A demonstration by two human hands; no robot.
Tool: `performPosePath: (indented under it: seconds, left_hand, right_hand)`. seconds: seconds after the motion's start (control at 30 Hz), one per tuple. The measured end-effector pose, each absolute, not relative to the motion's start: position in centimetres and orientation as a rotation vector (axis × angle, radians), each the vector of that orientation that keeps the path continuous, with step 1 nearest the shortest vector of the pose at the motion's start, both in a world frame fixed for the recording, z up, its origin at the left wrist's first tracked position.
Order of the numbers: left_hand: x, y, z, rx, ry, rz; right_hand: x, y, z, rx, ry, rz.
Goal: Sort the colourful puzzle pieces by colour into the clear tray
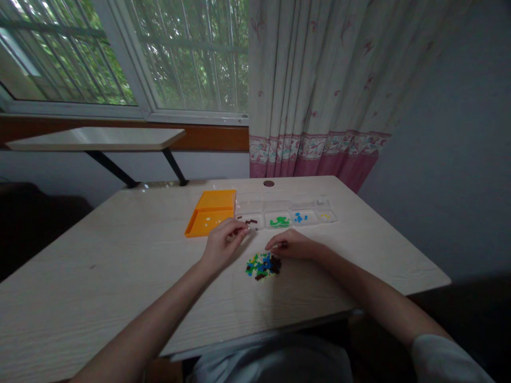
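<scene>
Head view: two bare hands at work over a pale tabletop (131, 271), a heap of mixed toy bricks (263, 265) lying between the forearms. Taking the heap as landmark for all that follows.

Left hand (223, 239): beyond the heap and to its left, thumb and fingertips pinched on what looks like a small white piece (248, 229) (tiny at this range, so shape uncertain). Right hand (295, 244): just beyond the heap on its right side, fingers curled, index tip near the top edge of the heap. Cannot tell whether anything sits in its grip; a dark spot between the fingers may be a brick or only shadow.

Farther beyond the heap: a clear compartment tray (264, 219), its filled row running left to right with dark brown bricks (251, 221), green bricks (279, 221), blue bricks (301, 217), yellow bricks (325, 216). Beyond and left of the heap: an open orange case (217, 199) with a few white bricks (207, 219) in its near half.

Step in hand, as I judge it: parting the heap by colour, one pale piece now picked out. Much seems left; the heap shows every colour mixed. Next move, I think, calls for carrying the pinched piece leftward, away from the heap, over the case's near wall, and releasing it among its like.
</scene>
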State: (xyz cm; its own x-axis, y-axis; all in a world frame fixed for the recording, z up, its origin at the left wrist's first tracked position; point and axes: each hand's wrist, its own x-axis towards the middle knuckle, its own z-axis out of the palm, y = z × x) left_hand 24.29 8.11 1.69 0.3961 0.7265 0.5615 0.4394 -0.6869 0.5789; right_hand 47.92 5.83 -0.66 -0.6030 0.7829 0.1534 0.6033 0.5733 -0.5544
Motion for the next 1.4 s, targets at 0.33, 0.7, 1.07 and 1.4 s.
performPosePath:
  seconds: [0.33, 0.7, 1.07, 1.4]
  left_hand:
    - [24.5, 7.8, 1.6, 2.273, 1.014, 1.256]
    - [20.0, 12.4, 2.5, 2.477, 1.488, 0.933]
    - [16.3, 15.9, 1.2, 2.487, 1.8, 0.429]
    - [16.4, 15.8, 1.1, 2.488, 1.899, 0.405]
  right_hand:
    - [47.7, 5.7, -0.3, -1.133, -2.514, 0.573]
    - [47.7, 5.7, -0.4, -1.135, -2.52, 0.527]
    - [47.7, 5.6, -0.1, -1.146, -2.535, 0.516]
    - [47.8, 5.9, -0.5, -1.149, -2.527, 0.568]
